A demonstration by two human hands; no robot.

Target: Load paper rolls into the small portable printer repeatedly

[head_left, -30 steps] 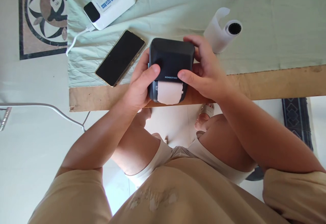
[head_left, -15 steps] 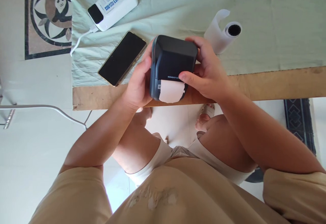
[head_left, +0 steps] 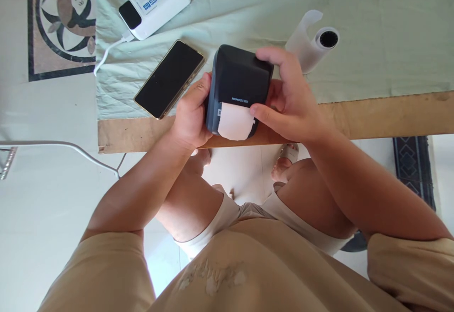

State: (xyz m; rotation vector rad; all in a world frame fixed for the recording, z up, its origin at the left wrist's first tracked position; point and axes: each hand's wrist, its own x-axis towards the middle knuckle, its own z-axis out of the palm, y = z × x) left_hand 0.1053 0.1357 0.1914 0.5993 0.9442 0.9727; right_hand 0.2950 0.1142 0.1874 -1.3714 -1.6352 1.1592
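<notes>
- Your left hand [head_left: 189,120] grips the left side of the small dark grey boxy label printer [head_left: 238,81], held at the near edge of the tabletop [head_left: 372,118].
- Your right hand [head_left: 289,101] clasps its right side, thumb beside the white paper strip [head_left: 235,122].
- A black smartphone [head_left: 169,78] lies just left.

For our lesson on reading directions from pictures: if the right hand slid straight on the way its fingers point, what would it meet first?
The right hand points leftward and already grips the dark printer. Beyond that, probably the left hand on the printer's other side, though depth is unclear.
</notes>
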